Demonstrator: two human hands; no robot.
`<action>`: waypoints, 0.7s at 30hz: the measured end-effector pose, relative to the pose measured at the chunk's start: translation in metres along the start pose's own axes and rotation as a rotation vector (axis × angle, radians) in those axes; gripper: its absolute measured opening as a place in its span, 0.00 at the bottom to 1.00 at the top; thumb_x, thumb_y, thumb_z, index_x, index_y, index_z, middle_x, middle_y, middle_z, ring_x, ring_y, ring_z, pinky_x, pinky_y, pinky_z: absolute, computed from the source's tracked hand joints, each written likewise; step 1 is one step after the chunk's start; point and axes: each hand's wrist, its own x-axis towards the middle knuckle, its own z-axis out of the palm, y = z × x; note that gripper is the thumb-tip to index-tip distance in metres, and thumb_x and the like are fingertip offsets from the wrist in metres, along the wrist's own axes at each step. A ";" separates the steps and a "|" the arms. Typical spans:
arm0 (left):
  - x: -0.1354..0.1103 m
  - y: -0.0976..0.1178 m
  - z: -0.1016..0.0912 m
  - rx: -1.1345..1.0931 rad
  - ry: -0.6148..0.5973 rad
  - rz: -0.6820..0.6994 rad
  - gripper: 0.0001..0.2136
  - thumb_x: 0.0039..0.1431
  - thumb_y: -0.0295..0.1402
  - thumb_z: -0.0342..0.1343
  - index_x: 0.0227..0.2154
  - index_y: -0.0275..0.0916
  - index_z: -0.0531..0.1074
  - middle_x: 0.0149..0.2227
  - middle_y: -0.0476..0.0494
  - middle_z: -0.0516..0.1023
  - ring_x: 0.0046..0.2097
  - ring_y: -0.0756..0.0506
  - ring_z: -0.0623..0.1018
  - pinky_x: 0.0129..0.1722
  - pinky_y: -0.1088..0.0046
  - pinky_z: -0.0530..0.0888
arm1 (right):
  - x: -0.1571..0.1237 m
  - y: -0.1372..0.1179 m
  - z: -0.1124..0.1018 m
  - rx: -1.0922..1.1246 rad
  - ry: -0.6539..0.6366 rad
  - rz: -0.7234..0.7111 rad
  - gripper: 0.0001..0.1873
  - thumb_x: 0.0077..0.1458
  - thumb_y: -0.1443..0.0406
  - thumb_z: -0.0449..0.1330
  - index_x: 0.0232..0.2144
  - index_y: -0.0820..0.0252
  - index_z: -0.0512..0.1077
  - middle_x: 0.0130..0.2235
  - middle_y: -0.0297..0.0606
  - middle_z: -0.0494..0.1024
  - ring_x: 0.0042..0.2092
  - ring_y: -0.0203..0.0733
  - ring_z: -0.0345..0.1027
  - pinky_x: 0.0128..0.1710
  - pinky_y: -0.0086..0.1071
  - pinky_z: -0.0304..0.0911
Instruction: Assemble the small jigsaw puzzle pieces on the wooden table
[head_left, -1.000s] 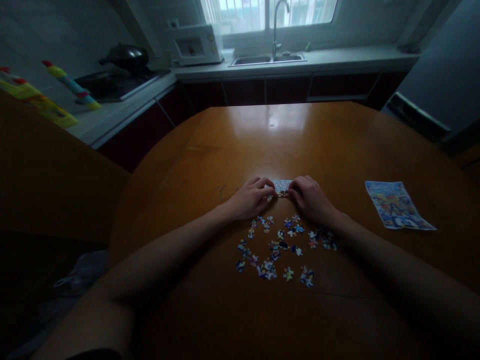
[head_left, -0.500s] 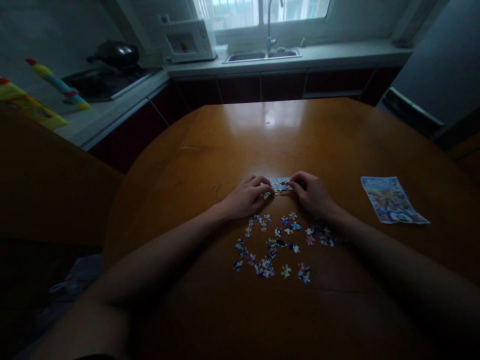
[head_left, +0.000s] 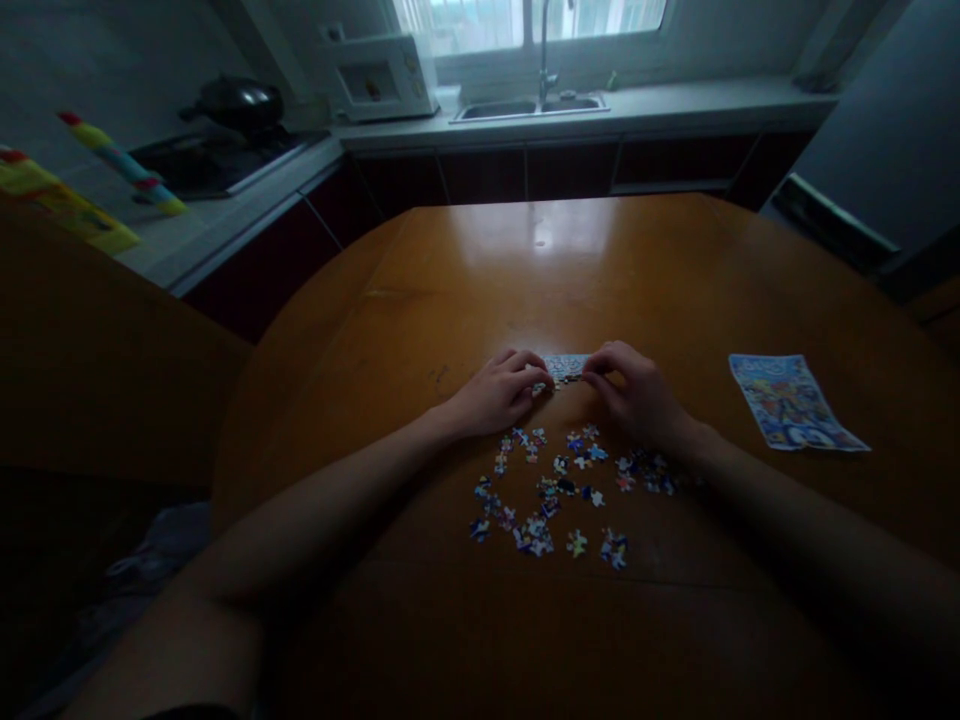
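Observation:
A partly joined jigsaw puzzle (head_left: 564, 364), pale blue along its far part, lies between my hands on the wooden table. My left hand (head_left: 504, 392) rests with curled fingers on its left end, thumb and forefinger gripping the near left edge and covering that part. At the right end, my right hand (head_left: 631, 392) pinches thumb and forefinger together at the near right corner. A puzzle piece seems to be in that pinch, mostly hidden by the fingertips. Nearer to me, several loose puzzle pieces (head_left: 533, 536) are scattered, and a darker cluster (head_left: 651, 470) lies beside my right wrist.
A creased colourful picture sheet (head_left: 796, 402) lies on the right of the table (head_left: 450, 290). Beyond stand a counter with a sink (head_left: 534, 107), a microwave (head_left: 382, 78) and a stove with a black pan (head_left: 238, 103). Yellow packages (head_left: 67, 205) are at the left.
The view has shifted slightly, moving everything a little right. My right fingers have shifted along the puzzle's near right edge, where a gap seen before no longer shows clearly. My left hand keeps its hold.

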 end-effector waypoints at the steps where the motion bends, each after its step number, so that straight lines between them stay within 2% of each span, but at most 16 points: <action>1: 0.000 0.000 0.000 0.002 0.000 -0.002 0.15 0.62 0.23 0.51 0.48 0.45 0.74 0.51 0.43 0.74 0.53 0.42 0.70 0.57 0.58 0.69 | -0.001 -0.004 -0.001 -0.008 -0.029 -0.057 0.06 0.63 0.65 0.57 0.32 0.55 0.69 0.34 0.39 0.75 0.39 0.45 0.68 0.41 0.41 0.65; 5: 0.000 0.002 -0.001 0.006 0.002 -0.006 0.14 0.63 0.24 0.51 0.47 0.43 0.74 0.51 0.43 0.73 0.52 0.42 0.70 0.58 0.59 0.69 | -0.005 -0.014 0.002 -0.060 -0.211 -0.248 0.11 0.67 0.66 0.52 0.32 0.54 0.70 0.34 0.40 0.74 0.38 0.44 0.65 0.40 0.40 0.64; 9: 0.000 0.002 0.000 0.002 0.006 -0.004 0.14 0.63 0.24 0.51 0.47 0.44 0.74 0.51 0.43 0.74 0.53 0.42 0.70 0.58 0.58 0.69 | -0.010 -0.023 0.008 -0.121 -0.353 -0.314 0.12 0.68 0.66 0.51 0.33 0.53 0.71 0.34 0.39 0.74 0.38 0.44 0.64 0.40 0.40 0.64; 15: 0.000 0.003 -0.001 0.000 0.008 -0.007 0.13 0.63 0.25 0.51 0.47 0.43 0.74 0.51 0.43 0.74 0.52 0.42 0.70 0.58 0.59 0.70 | -0.017 -0.036 0.017 -0.117 -0.390 -0.430 0.13 0.68 0.67 0.51 0.33 0.54 0.72 0.34 0.39 0.75 0.38 0.44 0.65 0.40 0.40 0.65; 21: 0.000 0.004 -0.002 0.001 0.006 -0.009 0.13 0.64 0.24 0.50 0.46 0.43 0.74 0.51 0.43 0.74 0.53 0.42 0.70 0.59 0.60 0.69 | -0.018 -0.034 0.018 -0.081 -0.379 -0.391 0.13 0.69 0.66 0.50 0.34 0.54 0.72 0.33 0.39 0.75 0.36 0.42 0.66 0.38 0.39 0.66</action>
